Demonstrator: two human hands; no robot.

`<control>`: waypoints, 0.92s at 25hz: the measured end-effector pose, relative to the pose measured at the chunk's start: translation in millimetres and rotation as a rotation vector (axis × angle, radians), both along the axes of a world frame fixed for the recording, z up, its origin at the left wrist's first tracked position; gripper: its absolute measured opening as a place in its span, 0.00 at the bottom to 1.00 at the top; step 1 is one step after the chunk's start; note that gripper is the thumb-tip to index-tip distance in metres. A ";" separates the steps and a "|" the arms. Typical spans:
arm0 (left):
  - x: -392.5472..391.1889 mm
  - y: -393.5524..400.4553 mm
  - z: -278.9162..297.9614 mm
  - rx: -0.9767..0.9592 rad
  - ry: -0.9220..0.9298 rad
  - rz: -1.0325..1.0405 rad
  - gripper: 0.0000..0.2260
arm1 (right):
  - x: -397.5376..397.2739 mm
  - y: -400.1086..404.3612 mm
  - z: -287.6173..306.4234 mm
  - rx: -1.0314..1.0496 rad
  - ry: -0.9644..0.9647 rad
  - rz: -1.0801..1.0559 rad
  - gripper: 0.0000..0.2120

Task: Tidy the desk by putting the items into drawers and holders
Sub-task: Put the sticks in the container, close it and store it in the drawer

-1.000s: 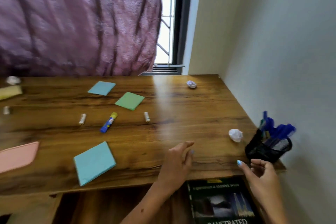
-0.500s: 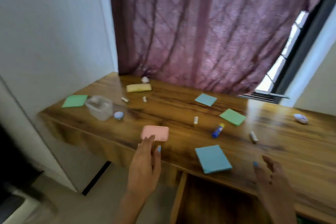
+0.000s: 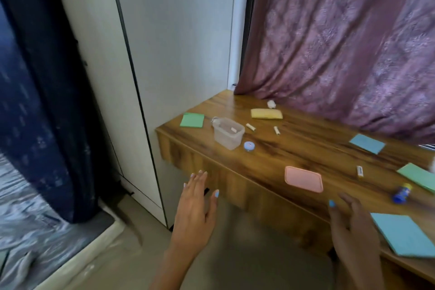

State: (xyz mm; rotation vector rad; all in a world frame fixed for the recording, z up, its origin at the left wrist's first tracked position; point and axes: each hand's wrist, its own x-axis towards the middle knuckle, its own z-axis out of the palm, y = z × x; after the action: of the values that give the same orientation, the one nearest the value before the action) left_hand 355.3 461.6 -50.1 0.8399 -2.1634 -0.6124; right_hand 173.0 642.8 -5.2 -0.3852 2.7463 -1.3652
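The wooden desk (image 3: 270, 160) carries scattered items. A clear plastic container (image 3: 228, 133) stands near its left end, a small blue round lid (image 3: 249, 146) beside it. A pink lid (image 3: 303, 179) lies near the front edge. Green pads (image 3: 192, 120) (image 3: 417, 176), blue pads (image 3: 367, 143) (image 3: 404, 234), a yellow sponge (image 3: 266, 114), small white sticks (image 3: 251, 127) (image 3: 276, 130) (image 3: 359, 170) and a blue glue stick (image 3: 402, 193) lie about. My left hand (image 3: 196, 205) hovers open in front of the desk's drawer front. My right hand (image 3: 353, 228) is open over the front edge, holding nothing.
A white wardrobe (image 3: 150, 54) stands against the desk's left end. A purple curtain (image 3: 341, 42) hangs behind the desk. A dark blue curtain (image 3: 42, 92) and a bed (image 3: 35, 231) are at the left. A crumpled paper ball (image 3: 271, 104) lies at the back.
My view has swung left from the desk's right end with the pen holder to its left end. Both hands stayed open and empty; my left hand moved toward the left drawer front.
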 end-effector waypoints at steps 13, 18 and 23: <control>-25.9 -83.5 -0.1 0.202 0.035 -0.041 0.26 | -9.6 -120.2 -6.1 -0.021 -0.038 0.219 0.25; -77.7 -140.6 1.6 0.274 0.033 -0.099 0.26 | -47.0 -189.0 -10.4 -0.068 -0.131 0.368 0.31; -133.9 -198.6 -11.6 0.453 -0.071 -0.064 0.38 | -87.0 -258.7 -31.9 -0.043 -0.205 0.456 0.41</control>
State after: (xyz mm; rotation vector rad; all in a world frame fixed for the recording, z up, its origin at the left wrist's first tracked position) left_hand 221.4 263.0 -61.7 1.0399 -2.1521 -1.1490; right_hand 86.0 384.0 -37.1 -0.7691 2.2797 -1.2595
